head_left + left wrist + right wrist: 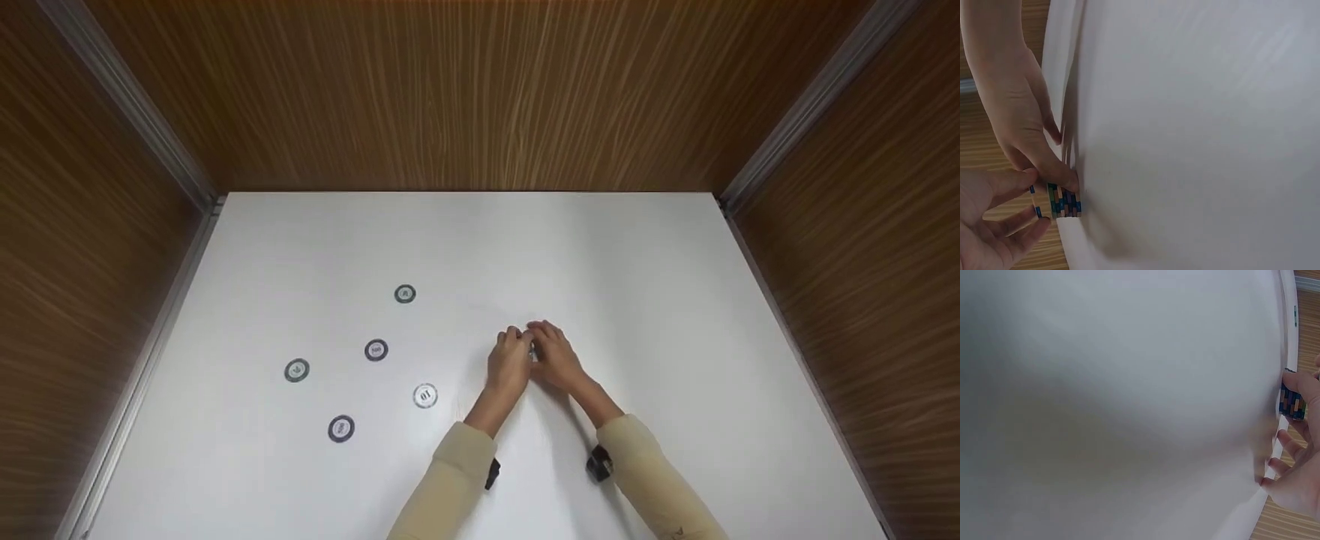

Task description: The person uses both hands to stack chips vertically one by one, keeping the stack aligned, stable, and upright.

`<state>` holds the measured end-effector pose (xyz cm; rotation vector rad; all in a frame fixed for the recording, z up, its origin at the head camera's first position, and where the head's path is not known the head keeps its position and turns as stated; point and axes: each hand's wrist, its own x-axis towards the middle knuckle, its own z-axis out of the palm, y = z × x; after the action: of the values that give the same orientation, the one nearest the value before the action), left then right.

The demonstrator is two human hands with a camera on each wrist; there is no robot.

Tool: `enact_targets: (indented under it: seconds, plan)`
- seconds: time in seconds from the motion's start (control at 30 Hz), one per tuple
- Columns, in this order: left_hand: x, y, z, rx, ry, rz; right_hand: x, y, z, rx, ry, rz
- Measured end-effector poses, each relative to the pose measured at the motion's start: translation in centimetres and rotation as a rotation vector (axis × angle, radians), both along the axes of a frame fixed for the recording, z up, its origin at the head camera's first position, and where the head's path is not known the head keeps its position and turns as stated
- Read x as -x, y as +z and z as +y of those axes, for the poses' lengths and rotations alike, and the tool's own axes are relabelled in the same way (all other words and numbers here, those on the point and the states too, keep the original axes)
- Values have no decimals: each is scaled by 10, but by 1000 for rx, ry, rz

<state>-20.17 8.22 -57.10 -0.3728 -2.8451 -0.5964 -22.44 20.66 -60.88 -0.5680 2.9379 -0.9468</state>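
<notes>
Near the middle of the white table [652, 315], a short stack of poker chips [1064, 202] with multicoloured edges stands between the hands. My left hand [510, 365] pinches a single blue-and-beige-edged poker chip [1036, 203] just above the stack, tilted slightly with a narrow gap below it. On the other side, my right hand [557, 361] holds the stack at its sides with thumb and finger, its other fingers spread close to the tabletop in the right wrist view. From the head camera, the hands hide most of the stack.
Several loose poker chips lie flat to the left: two green ones [405, 293], two dark ones [376, 349] and a pale one marked 10 [425, 395]. Wood-grain panels [465, 97] wall in the table at the back and both sides.
</notes>
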Motion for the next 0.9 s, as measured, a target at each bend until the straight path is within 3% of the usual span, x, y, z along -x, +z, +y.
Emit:
enact_targets:
  seconds: [0.4,0.67,0.9]
  plan:
    - [2,-7,3,66,0,34,2,-5,-2,15,8,34]
    - [3,-14,5,90,14,195,0,-4,-2,16,-4,5]
    - [6,-14,5,102,27,207,1,-4,-2,29,-7,24]
